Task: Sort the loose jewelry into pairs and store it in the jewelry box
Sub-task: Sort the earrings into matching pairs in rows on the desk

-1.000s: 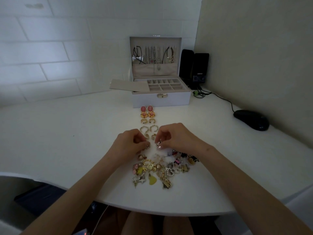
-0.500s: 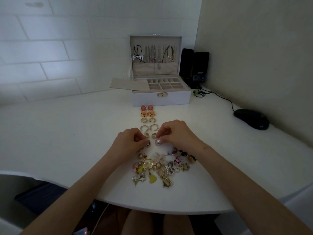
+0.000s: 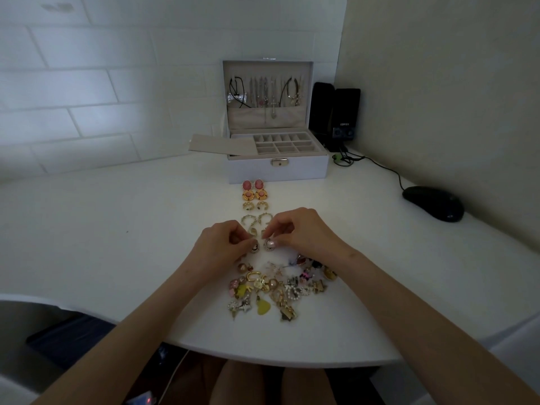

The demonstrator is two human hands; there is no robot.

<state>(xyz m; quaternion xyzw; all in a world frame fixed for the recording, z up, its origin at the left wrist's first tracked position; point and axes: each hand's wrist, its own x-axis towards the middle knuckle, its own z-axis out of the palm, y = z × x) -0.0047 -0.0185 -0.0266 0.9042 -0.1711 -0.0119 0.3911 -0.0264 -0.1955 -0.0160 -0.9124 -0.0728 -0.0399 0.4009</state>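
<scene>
Jewelry [image 3: 277, 285] lies loose in a heap near the front edge of the desk [image 3: 117, 244], a tangle of charms, pearls and gold pieces not yet sorted. Just past it the left hand [image 3: 220, 248] pinches a small round earring [image 3: 254, 247] between thumb and curled fingers. The right hand [image 3: 301, 232] pinches its match [image 3: 268, 244] the same way. The two pieces sit side by side, low over the desk; whether they touch it I cannot tell.

Beyond the hands, pairs [image 3: 254, 200] run in a neat column toward the box [image 3: 276, 169]: gold hoops, then orange and pink studs. The box stands open, and its tray compartments [image 3: 285, 143] look bare.

By my reckoning, pairing is perhaps a third done, with most of the heap left, and storing has not begun.

The desk is white and curved. A mouse [image 3: 432, 203] lies at the right and speakers [image 3: 334, 115] stand beside the box, in a corner with tiled wall [image 3: 87, 83] behind.
</scene>
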